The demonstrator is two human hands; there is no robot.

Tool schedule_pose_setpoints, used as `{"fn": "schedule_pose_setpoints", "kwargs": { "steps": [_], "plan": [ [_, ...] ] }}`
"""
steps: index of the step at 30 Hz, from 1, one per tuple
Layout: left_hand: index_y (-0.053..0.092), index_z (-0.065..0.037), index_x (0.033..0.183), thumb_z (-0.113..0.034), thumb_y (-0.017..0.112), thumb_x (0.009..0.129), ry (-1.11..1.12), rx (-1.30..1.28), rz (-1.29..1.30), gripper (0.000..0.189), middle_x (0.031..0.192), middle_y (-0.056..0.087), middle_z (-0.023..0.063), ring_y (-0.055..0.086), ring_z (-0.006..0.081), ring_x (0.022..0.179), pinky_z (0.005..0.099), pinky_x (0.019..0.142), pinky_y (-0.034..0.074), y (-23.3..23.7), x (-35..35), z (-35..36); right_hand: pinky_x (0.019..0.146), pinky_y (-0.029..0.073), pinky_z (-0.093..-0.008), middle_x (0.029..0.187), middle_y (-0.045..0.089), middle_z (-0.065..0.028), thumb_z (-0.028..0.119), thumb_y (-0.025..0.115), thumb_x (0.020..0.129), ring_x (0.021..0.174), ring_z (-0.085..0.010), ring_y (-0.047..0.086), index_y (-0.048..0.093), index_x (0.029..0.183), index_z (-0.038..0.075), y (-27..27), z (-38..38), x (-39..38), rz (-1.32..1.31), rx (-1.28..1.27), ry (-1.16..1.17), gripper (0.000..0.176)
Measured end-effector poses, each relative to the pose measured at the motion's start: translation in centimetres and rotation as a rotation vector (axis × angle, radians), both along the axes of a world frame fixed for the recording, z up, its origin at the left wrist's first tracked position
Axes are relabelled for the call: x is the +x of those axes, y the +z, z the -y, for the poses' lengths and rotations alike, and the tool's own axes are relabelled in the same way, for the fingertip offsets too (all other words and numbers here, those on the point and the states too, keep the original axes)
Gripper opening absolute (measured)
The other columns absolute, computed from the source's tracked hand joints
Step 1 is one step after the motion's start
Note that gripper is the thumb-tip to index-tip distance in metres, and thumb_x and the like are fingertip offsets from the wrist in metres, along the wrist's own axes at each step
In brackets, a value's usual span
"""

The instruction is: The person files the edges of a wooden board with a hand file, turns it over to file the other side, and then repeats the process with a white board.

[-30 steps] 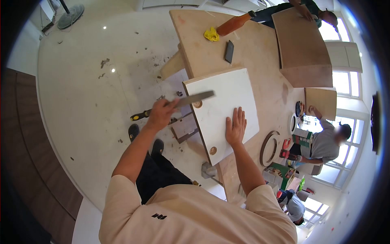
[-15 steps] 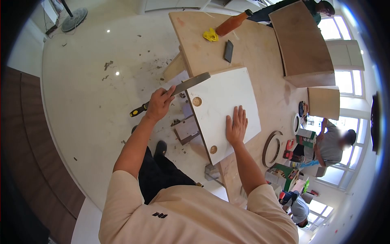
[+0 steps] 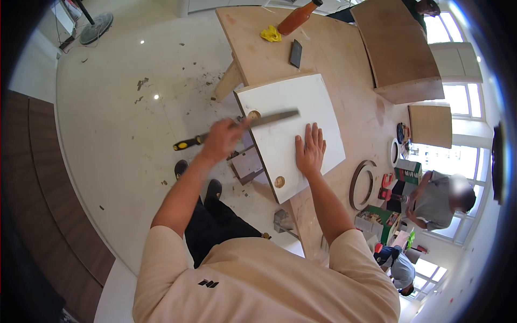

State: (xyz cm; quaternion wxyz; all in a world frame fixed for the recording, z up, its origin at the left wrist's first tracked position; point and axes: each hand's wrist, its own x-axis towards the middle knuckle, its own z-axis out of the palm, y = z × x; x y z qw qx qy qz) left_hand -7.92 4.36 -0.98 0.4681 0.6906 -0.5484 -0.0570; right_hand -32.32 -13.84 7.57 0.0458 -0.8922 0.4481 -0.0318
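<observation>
A white panel is held flat on the tabletop while a file is laid across it.

The right hand [image 3: 309,152] is pressed palm-down on the white panel [image 3: 285,97], its grip spread, with the fingers flat and pointed away. The left hand [image 3: 222,141], blurred, is closed with its grip wrapped around the file [image 3: 269,118]. The yellow-and-black handle is left out over the floor, and the blade is laid across the panel beside a round hole [image 3: 253,114]. The panel is set at the near left edge of the tabletop [image 3: 344,70]. Farther off, a dark flat slab [image 3: 295,54], a yellow cloth [image 3: 270,34] and an orange bottle [image 3: 295,19] are seen.
</observation>
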Motion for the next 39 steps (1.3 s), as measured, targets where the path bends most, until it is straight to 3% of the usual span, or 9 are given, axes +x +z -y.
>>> {"fn": "schedule_pose_setpoints", "kwargs": {
  "steps": [5, 8, 14, 20, 23, 26, 32, 36, 39],
  "plan": [
    [0.058, -0.026, 0.141, -0.010, 0.067, 0.088, 0.010, -0.073, 0.047, 0.056, 0.080, 0.053, 0.0112, 0.055, 0.0318, 0.071, 0.0433, 0.068, 0.048, -1.9, -4.1, -3.1, 0.122, 0.014, -0.0526, 0.163, 0.029, -0.0117, 0.050, 0.041, 0.102, 0.152, -0.0340, 0.021, 0.038, 0.154, 0.013, -0.3, 0.4, 0.0, 0.019, -0.008, 0.000, 0.063],
    [0.059, -0.027, 0.140, -0.010, 0.067, 0.087, 0.140, 0.050, -0.272, 0.056, 0.084, 0.054, 0.0109, 0.055, 0.0308, 0.076, 0.0449, 0.073, 0.047, -3.1, -2.3, -4.5, 0.122, 0.014, -0.0535, 0.163, 0.029, -0.0118, 0.052, 0.043, 0.101, 0.152, -0.0344, 0.021, 0.039, 0.154, 0.014, -0.6, 0.3, -0.4, 0.041, 0.004, -0.015, 0.065],
    [0.060, -0.025, 0.139, -0.014, 0.069, 0.087, -0.112, -0.015, -0.018, 0.054, 0.083, 0.053, 0.0101, 0.055, 0.0298, 0.076, 0.0440, 0.073, 0.045, 1.4, -9.5, -3.1, 0.121, 0.015, -0.0554, 0.163, 0.027, -0.0161, 0.053, 0.052, 0.098, 0.152, -0.0385, 0.018, 0.038, 0.154, 0.012, -0.9, 1.8, -2.1, 0.047, 0.095, 0.053, 0.070],
    [0.060, -0.028, 0.139, -0.016, 0.069, 0.088, 0.140, 0.159, -0.111, 0.053, 0.084, 0.053, 0.0080, 0.056, 0.0279, 0.080, 0.0418, 0.073, 0.045, -2.0, -6.2, -7.5, 0.120, 0.017, -0.0597, 0.164, 0.013, -0.0255, 0.061, 0.061, 0.090, 0.151, -0.0480, 0.010, 0.025, 0.157, 0.005, 0.3, 3.3, -8.8, -0.085, 0.251, -0.057, 0.095],
    [0.060, -0.027, 0.139, -0.012, 0.071, 0.086, 0.012, 0.094, 0.018, 0.056, 0.082, 0.053, 0.0076, 0.055, 0.0279, 0.079, 0.0417, 0.073, 0.045, -1.1, -10.7, -5.5, 0.119, 0.017, -0.0617, 0.164, 0.013, -0.0267, 0.061, 0.062, 0.089, 0.150, -0.0500, 0.008, 0.025, 0.158, 0.006, 0.4, 3.5, -8.7, -0.087, 0.279, -0.071, 0.096],
    [0.063, -0.026, 0.136, -0.009, 0.072, 0.082, -0.109, -0.033, -0.087, 0.058, 0.081, 0.053, 0.0078, 0.055, 0.0286, 0.079, 0.0419, 0.073, 0.045, 1.7, -15.2, -5.2, 0.120, 0.021, -0.0566, 0.164, 0.013, -0.0264, 0.061, 0.066, 0.086, 0.150, -0.0504, 0.010, 0.022, 0.158, 0.006, 2.3, 4.2, -8.8, -0.179, 0.363, -0.023, 0.101],
    [0.066, -0.025, 0.132, -0.013, 0.071, 0.084, 0.028, 0.160, -0.191, 0.050, 0.086, 0.053, 0.0074, 0.057, 0.0287, 0.081, 0.0432, 0.074, 0.044, -0.9, -15.4, -8.6, 0.119, 0.027, -0.0518, 0.164, 0.013, -0.0248, 0.061, 0.069, 0.083, 0.150, -0.0493, 0.012, 0.020, 0.159, 0.009, 2.6, 4.6, -8.9, -0.250, 0.392, -0.010, 0.105],
    [0.063, -0.026, 0.137, -0.012, 0.071, 0.083, -0.098, 0.003, -0.128, 0.056, 0.086, 0.055, 0.0078, 0.056, 0.0284, 0.081, 0.0418, 0.074, 0.044, 1.7, -20.6, -7.2, 0.119, 0.027, -0.0516, 0.165, 0.012, -0.0238, 0.061, 0.070, 0.082, 0.150, -0.0487, 0.011, 0.020, 0.160, 0.010, 2.9, 4.6, -8.7, -0.250, 0.398, -0.012, 0.105],
    [0.059, -0.026, 0.140, -0.011, 0.070, 0.084, -0.058, 0.093, -0.030, 0.059, 0.087, 0.055, 0.0076, 0.057, 0.0282, 0.082, 0.0420, 0.076, 0.044, 0.1, -20.3, -8.9, 0.120, 0.027, -0.0514, 0.165, 0.011, -0.0237, 0.061, 0.070, 0.082, 0.150, -0.0484, 0.011, 0.020, 0.160, 0.010, 3.0, 4.6, -8.6, -0.249, 0.409, -0.018, 0.106]
  ]
}}
